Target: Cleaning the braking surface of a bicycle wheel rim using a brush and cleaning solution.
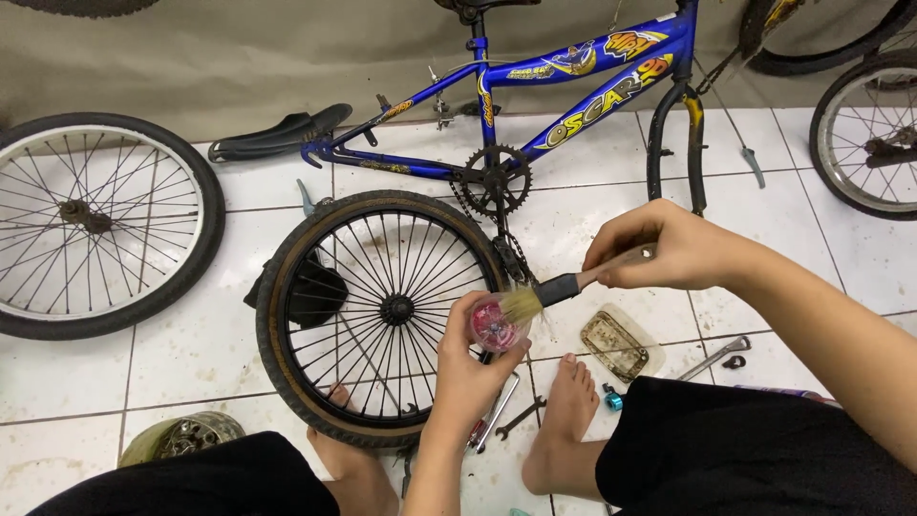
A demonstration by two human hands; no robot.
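Note:
My left hand (470,368) holds a small round pink tub (497,325) over the rim of a black bicycle wheel (382,311) lying flat on the white tiled floor (205,349). In my right hand (669,250) is a paint brush (554,290) with a wooden handle and black ferrule. Its pale bristles touch the top of the pink tub. Both my bare feet rest on the tiles below the wheel, the right foot (564,420) beside my left wrist.
A blue bicycle frame (506,105) without wheels lies behind the black wheel. A second wheel with a white rim (91,225) lies at left, another (864,134) at right. Wrenches (521,418), a rusty plate in a dish (616,344) and a tin (181,440) lie nearby.

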